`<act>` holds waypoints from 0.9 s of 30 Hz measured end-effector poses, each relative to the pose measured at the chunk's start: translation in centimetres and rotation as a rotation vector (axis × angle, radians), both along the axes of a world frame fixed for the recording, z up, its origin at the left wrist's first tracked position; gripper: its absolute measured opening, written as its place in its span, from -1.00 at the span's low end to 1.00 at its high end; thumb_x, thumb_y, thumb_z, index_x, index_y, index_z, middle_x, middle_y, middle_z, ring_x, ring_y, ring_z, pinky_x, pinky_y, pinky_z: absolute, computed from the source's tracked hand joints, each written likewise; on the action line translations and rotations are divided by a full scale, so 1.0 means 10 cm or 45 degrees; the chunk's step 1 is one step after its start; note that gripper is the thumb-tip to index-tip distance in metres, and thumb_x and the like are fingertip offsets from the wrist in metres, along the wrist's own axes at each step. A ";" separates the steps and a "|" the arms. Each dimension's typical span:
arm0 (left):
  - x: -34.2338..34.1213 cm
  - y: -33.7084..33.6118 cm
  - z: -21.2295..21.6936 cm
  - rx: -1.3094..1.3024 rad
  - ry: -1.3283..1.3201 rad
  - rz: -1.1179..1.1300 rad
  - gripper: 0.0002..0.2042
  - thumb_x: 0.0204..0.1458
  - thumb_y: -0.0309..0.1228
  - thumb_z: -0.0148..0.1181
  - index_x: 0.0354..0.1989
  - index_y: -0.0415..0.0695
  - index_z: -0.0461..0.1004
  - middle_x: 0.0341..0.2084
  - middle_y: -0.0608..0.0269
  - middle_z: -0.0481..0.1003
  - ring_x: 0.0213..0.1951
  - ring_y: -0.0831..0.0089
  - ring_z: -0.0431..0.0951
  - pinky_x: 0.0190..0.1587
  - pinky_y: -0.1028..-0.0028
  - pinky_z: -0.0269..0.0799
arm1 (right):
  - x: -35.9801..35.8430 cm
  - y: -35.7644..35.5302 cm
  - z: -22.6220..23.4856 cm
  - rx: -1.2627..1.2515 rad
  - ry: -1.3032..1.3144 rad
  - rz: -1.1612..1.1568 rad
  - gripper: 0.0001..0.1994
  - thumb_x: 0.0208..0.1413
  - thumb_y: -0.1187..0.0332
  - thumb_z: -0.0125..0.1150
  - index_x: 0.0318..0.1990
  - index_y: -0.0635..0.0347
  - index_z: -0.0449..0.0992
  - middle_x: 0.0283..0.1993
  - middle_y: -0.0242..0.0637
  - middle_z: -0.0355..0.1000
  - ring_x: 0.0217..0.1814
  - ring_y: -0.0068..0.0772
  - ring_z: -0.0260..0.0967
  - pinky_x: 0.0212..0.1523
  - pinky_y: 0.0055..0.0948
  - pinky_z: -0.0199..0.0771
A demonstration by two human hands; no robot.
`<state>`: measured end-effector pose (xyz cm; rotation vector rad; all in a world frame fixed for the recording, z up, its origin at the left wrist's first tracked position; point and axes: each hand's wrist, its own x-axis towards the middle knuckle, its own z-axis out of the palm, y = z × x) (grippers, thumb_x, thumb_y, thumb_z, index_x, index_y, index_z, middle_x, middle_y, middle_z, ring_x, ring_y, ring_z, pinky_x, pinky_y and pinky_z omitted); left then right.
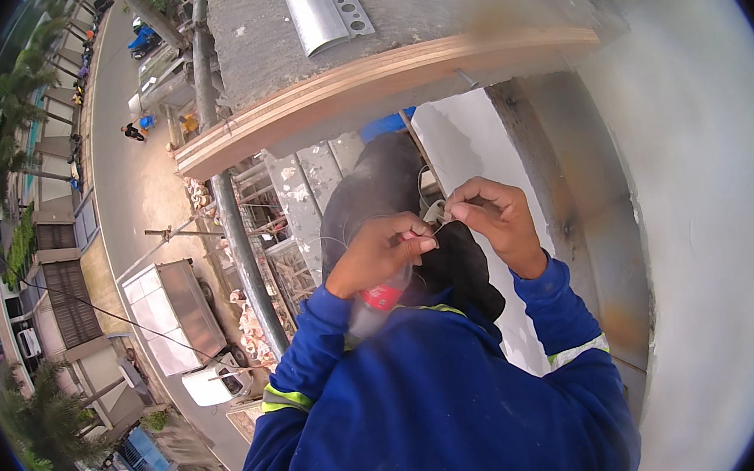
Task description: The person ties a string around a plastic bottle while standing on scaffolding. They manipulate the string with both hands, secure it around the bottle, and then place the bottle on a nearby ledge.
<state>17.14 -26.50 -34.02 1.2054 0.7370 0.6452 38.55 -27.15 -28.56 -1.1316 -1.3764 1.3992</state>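
Your left hand (379, 252) grips a plastic bottle (373, 308) with a red label, contents unclear, while your right hand (493, 217) pinches a thin line (435, 221) just beside its neck.

We see a clear, glossy plastic bottle (374, 304) with a red label, thin pale string (437, 216), matt blue cloth sleeves (315, 350) with shiny reflective bands, a smooth bare plywood edge (398, 74), rough grey concrete (284, 26) above it, and a perforated, dull-shining metal strip (327, 4).
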 end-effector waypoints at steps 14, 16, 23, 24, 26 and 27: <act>-0.49 -0.09 0.13 -0.091 -0.625 0.495 -0.81 0.27 -0.30 0.09 -0.28 -0.17 0.34 -0.45 0.14 0.41 -0.52 0.46 0.44 -0.43 0.42 0.50 | -0.32 0.26 0.30 0.405 -0.257 0.138 -0.88 0.08 0.52 0.31 -0.21 0.31 0.60 -0.34 -0.28 0.58 -0.30 -0.57 0.47 -0.22 -0.56 0.44; -0.52 -0.14 0.16 -0.117 -0.699 0.588 -0.81 0.28 -0.29 0.08 -0.27 -0.15 0.33 -0.45 0.15 0.40 -0.52 0.46 0.44 -0.43 0.41 0.50 | -0.37 0.28 0.26 0.366 -0.202 0.158 -0.88 0.07 0.53 0.31 -0.23 0.31 0.60 -0.31 -0.27 0.58 -0.28 -0.54 0.48 -0.19 -0.54 0.44; -0.51 -0.39 0.20 -0.219 -0.697 0.698 -0.86 0.28 -0.30 0.04 -0.20 -0.09 0.30 -0.32 0.09 0.40 -0.42 0.39 0.53 -0.26 0.31 0.60 | -0.55 0.12 0.05 0.178 -0.014 0.141 -0.91 0.11 0.52 0.26 -0.24 0.33 0.57 -0.28 -0.29 0.56 -0.21 -0.55 0.46 -0.13 -0.52 0.43; -0.51 -0.43 0.21 -0.255 -0.652 0.694 -0.86 0.28 -0.30 0.04 -0.18 -0.08 0.30 -0.32 0.08 0.40 -0.41 0.37 0.54 -0.22 0.28 0.62 | -0.57 0.10 0.04 0.173 0.009 0.138 -0.91 0.12 0.52 0.26 -0.23 0.33 0.56 -0.28 -0.29 0.56 -0.20 -0.55 0.46 -0.12 -0.52 0.42; -0.55 -0.50 0.24 -0.235 -0.610 0.703 -0.82 0.27 -0.29 0.04 -0.08 -0.05 0.25 -0.27 0.06 0.41 -0.33 0.33 0.57 -0.12 0.17 0.63 | -0.60 0.07 0.04 0.159 0.051 0.137 -0.90 0.13 0.51 0.24 -0.22 0.34 0.55 -0.29 -0.29 0.56 -0.19 -0.56 0.45 -0.10 -0.53 0.42; -0.56 -0.53 0.25 -0.229 -0.565 0.734 -0.81 0.27 -0.28 0.04 -0.07 -0.04 0.24 -0.27 0.06 0.41 -0.32 0.33 0.57 -0.12 0.16 0.64 | -0.62 0.06 0.04 0.156 0.068 0.139 -0.90 0.14 0.51 0.24 -0.22 0.34 0.55 -0.29 -0.30 0.56 -0.21 -0.57 0.44 -0.13 -0.54 0.42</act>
